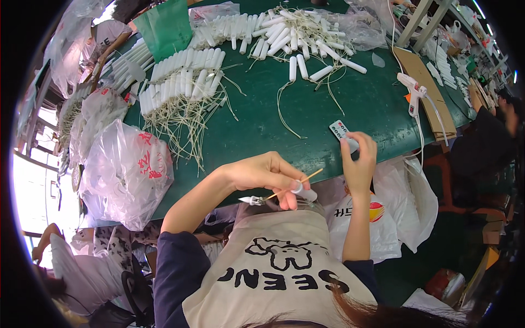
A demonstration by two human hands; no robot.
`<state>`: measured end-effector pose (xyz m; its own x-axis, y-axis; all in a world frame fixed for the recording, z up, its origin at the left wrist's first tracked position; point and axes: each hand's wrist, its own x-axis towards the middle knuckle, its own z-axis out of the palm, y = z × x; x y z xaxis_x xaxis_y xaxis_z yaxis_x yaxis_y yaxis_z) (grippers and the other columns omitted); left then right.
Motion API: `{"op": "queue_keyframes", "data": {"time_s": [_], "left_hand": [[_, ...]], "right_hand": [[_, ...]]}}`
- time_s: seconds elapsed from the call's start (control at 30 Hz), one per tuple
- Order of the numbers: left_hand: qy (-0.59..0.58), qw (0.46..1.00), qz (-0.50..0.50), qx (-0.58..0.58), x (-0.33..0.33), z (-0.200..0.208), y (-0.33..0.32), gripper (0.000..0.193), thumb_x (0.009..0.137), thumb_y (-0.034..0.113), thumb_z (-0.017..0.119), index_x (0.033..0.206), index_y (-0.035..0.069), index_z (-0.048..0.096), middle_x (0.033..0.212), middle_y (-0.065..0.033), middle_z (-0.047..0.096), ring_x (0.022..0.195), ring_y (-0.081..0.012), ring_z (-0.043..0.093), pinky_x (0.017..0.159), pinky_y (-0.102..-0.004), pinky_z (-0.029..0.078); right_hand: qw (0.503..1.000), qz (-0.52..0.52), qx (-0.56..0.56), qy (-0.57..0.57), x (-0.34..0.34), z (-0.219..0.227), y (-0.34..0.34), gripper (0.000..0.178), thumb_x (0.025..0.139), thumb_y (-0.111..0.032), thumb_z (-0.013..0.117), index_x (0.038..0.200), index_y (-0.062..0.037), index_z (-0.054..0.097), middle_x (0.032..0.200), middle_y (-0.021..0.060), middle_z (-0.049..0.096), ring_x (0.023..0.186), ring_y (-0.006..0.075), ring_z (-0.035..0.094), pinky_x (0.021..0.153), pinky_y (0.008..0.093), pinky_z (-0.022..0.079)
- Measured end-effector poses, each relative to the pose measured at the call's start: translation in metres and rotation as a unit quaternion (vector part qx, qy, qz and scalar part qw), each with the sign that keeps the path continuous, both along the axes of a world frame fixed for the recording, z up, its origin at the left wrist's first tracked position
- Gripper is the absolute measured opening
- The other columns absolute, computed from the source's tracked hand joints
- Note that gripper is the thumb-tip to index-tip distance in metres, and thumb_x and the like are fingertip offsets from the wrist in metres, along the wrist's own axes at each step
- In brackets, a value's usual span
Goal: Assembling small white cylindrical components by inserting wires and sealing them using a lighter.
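Observation:
In front of my shirt, my left hand [275,179] is closed around a short white tube [308,193], shaped like a candle, and a thin wooden stick [313,176]. A white flame-shaped tip [249,200] with a clear base sticks out to the left of these fingers; its join to the tube is hidden by the hand. At the table's near edge, my right hand [361,156] grips the lower end of a small white remote control [338,129] between thumb and fingers. Its dark buttons and one red button face up.
White candle tubes with pale wires lie in rows [183,82] at left and in a heap [290,33] at the back of the green table [257,104]. A glue gun [413,90] and cardboard [424,82] lie right. Plastic bags [128,172] stand left. Other people sit nearby.

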<state>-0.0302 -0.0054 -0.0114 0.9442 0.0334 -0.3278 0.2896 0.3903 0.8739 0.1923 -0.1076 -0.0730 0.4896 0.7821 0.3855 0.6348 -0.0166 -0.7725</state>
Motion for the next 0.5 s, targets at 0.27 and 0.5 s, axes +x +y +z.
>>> {"op": "queue_keyframes", "data": {"time_s": [0.27, 0.5], "left_hand": [[0.024, 0.995, -0.093, -0.014, -0.029, 0.002, -0.015, 0.026, 0.088, 0.01, 0.058, 0.107, -0.009, 0.06, 0.081, -0.0183, 0.069, 0.073, -0.0204, 0.069, 0.068, -0.0296, 0.055], [0.086, 0.992, -0.092, -0.003, -0.054, -0.004, -0.027, 0.025, 0.089, 0.007, 0.057, 0.108, -0.008, 0.06, 0.083, -0.0171, 0.069, 0.075, -0.0198, 0.069, 0.07, -0.0283, 0.054]], "right_hand": [[0.961, -0.134, -0.152, -0.19, 0.012, -0.018, 0.012, 0.045, 0.079, -0.03, 0.07, 0.111, -0.0015, 0.058, 0.112, 0.0143, 0.052, 0.109, 0.0314, 0.044, 0.09, 0.0435, 0.038], [0.987, -0.08, -0.101, -0.097, 0.017, -0.01, 0.011, 0.038, 0.077, -0.018, 0.072, 0.105, -0.0004, 0.054, 0.099, 0.0152, 0.056, 0.096, 0.0312, 0.051, 0.085, 0.0395, 0.041]]}}
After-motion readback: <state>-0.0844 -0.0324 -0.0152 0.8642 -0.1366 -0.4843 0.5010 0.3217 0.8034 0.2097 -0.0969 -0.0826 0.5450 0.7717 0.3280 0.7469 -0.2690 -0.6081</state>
